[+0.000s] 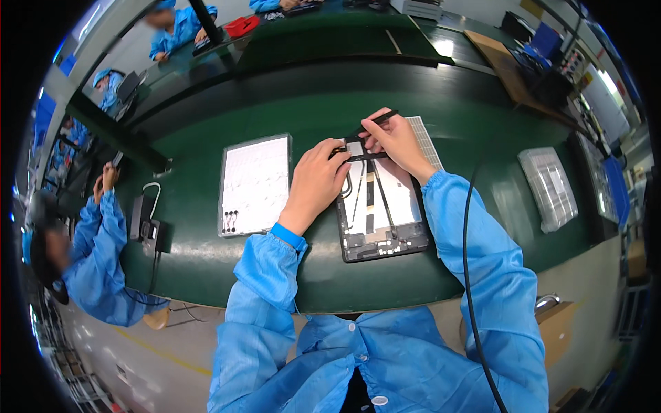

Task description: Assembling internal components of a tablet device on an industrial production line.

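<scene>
The flat tablet with a black frame and its silver insides showing (403, 199) lies on the dark green, shiny surface (320, 286), right in front of the person. Its top end is far from the person, and both hands are there. The left hand (317, 180) has bent fingers, with the tips at the top left part of the tablet. I cannot tell if those fingers pinch a small part or just press down. The right hand (398, 142) grips a thin black stick-like tool (388, 115), and its back end pokes up past the fingers. The tool's tip is too hard to see.

A stretchy blue band (288, 236) goes around the left wrist. Under the right wrist, a pale sheet with a grid of little boxes (423, 140) peeks out beside the tablet. To the left, apart from the tablet, is a clear, flat tray with a white top (255, 179). Little black parts with round ends (230, 221) sit in its near left corner. Far to the right lies a clear plastic pack (549, 189). A long black cord (469, 268) hangs in front of the right sleeve (492, 255).
</scene>
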Tool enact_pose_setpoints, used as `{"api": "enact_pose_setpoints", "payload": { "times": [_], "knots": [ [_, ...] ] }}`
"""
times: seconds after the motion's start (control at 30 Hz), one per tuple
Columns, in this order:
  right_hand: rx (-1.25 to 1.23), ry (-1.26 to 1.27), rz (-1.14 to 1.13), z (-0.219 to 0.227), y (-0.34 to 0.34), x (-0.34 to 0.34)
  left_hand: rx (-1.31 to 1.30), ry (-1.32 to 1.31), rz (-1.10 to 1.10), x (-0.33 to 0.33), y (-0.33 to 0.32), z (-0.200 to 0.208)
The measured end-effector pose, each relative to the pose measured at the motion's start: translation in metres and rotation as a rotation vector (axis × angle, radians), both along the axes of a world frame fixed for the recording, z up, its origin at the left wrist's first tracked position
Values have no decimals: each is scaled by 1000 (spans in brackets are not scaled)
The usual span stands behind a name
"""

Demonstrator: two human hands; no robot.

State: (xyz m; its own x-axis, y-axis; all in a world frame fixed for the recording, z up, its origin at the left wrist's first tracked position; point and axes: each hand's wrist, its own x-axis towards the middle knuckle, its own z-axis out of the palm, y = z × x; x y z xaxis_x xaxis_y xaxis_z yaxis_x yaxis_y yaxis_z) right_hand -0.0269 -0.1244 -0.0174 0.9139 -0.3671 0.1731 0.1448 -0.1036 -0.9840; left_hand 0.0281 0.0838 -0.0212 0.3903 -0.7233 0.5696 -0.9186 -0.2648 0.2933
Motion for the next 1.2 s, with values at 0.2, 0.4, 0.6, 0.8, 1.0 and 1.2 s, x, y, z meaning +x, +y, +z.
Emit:
{"api": "enact_pose_setpoints", "payload": {
  "times": [0.2,0.4,0.6,0.8,1.0,1.2],
  "knots": [
    [12,-117,-58,13,-39,-46,125,-95,-77,14,0,2],
    [-2,84,-300,-28,-125,-164,141,45,-477,-59,-56,22],
    [15,133,-172,-26,-115,-173,292,10,-543,-79,-94,-1],
    [2,173,-138,-18,-116,-173,345,46,-529,-83,-99,6],
    [-16,171,-145,-20,-117,-174,336,42,-539,-84,-103,7],
    [-14,161,-131,-19,-112,-166,310,60,-544,-76,-97,2]
  ]
}}
